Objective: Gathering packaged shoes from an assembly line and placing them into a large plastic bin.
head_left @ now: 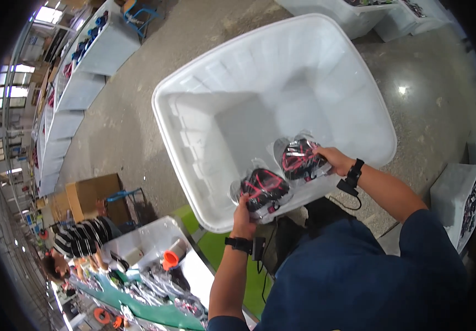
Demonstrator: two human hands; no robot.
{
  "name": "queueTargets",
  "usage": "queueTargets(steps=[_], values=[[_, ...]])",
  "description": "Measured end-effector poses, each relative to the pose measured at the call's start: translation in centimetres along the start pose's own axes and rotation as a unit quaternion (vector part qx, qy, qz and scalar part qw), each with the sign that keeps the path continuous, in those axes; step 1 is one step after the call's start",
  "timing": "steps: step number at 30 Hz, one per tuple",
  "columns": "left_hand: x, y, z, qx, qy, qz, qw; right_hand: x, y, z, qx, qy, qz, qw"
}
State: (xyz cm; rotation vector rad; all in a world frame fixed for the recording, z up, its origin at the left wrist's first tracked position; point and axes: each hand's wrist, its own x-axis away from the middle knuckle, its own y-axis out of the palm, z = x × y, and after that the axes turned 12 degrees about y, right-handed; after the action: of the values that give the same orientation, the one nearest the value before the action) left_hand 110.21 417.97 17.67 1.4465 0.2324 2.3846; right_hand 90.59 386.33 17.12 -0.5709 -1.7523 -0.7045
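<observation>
My left hand [243,218] grips a rounded black item with pink-red lines, which looks like a bagged helmet [264,186], by its near left side. Another bagged helmet [300,157] of the same look is held at its right side by my right hand [335,161]. Clear plastic wraps both of them. They hang side by side over the near part of a large white plastic bin [167,118]. The fingers under each helmet are hidden. A black band with a small device sits on each of my wrists.
To the lower left, a person in a striped shirt [86,237] works at a green-topped table [160,314] with bagged goods and an orange-rimmed container [174,256]. A cardboard box [97,198] stands beyond. White bins [94,63] line the left; another bin [458,201] is at right.
</observation>
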Motion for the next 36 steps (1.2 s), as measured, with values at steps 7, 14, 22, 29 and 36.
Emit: queueTargets(steps=[7, 14, 22, 29, 36], values=[[-7.6, 7.7, 0.6, -0.105, 0.088, -0.085, 0.987, -2.5, -7.5, -4.8, -0.021, -0.109, 0.020, 0.994], [-13.6, 9.7, 0.0, -0.341, 0.255, 0.066, 0.902, -5.9, -11.6, -11.7, 0.347, -0.282, 0.528, 0.722], [3.7, -3.8, -8.4, -0.316, 0.265, -0.023, 0.910, -8.4, -1.3, -4.5, 0.411, -0.389, 0.155, 0.810], [20.5, -26.5, -19.1, -0.064, 0.301, 0.295, 0.905, -4.9, 24.6, 4.6, 0.565, -0.326, -0.091, 0.752], [34.7, -45.8, -30.4, 0.328, 0.274, 0.489, 0.760, 3.5, 54.0, 17.8, 0.594, -0.160, -0.297, 0.730]])
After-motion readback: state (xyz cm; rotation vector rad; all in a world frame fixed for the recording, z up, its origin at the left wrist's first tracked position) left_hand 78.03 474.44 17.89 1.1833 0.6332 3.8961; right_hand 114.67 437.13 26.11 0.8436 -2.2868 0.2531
